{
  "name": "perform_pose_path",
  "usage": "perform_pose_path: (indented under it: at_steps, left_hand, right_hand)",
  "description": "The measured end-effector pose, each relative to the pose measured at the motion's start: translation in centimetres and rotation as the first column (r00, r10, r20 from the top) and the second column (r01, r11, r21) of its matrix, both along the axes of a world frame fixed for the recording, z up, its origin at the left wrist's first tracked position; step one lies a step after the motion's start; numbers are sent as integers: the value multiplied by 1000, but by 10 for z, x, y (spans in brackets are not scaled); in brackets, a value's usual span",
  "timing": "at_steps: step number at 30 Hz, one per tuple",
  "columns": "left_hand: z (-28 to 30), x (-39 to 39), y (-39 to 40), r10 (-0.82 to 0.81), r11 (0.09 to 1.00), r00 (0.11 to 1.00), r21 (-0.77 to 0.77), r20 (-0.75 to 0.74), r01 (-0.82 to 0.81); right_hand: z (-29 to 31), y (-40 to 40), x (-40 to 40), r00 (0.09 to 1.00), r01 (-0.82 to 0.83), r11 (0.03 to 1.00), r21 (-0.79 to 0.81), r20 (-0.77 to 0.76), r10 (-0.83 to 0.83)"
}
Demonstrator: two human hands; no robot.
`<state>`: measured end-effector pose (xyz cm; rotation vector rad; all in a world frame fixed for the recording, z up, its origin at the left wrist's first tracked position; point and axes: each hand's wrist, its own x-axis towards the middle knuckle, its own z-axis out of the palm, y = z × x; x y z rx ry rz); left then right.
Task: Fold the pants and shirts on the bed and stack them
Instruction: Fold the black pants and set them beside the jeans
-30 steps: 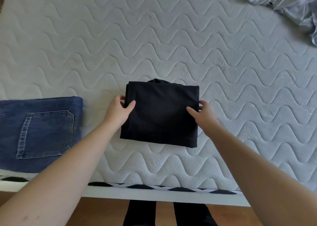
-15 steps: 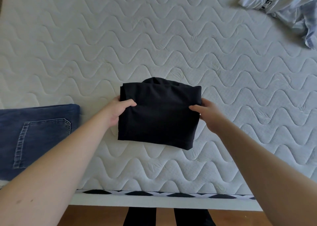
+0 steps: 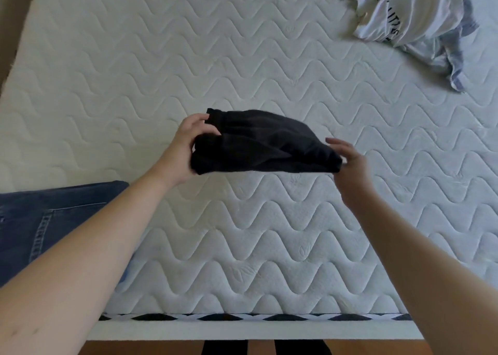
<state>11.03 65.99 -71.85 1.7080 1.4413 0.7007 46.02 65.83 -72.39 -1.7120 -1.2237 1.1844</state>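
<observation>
I stand at the near edge of the mattress, which fills the scene. The folded garment hangs above its middle, between my hands: my left hand grips its left end, my right hand sits at its right end, fingers loose against the cloth. The folded jeans lie on the mattress at the near left, partly beneath my left forearm. An unfolded shirt lies at the far right, well apart from the rest.
</observation>
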Motion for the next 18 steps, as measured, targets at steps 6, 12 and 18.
perform_pose_path:
  at_steps: [6,12,18]
  left_hand:
    - [-63,5,-79,-30,997,969,-83,-245,10]
    - [-79,8,-140,28,999,913,-31,-407,-44]
    - [-69,30,-143,15,993,891,115,-454,41]
  right_hand:
    - [-59,-82,6,995,-33,978,-206,82,51]
    - [-71,-123,11,976,-26,937,-348,193,99]
    - [-44,-157,-43,933,343,850,-400,40,-358]
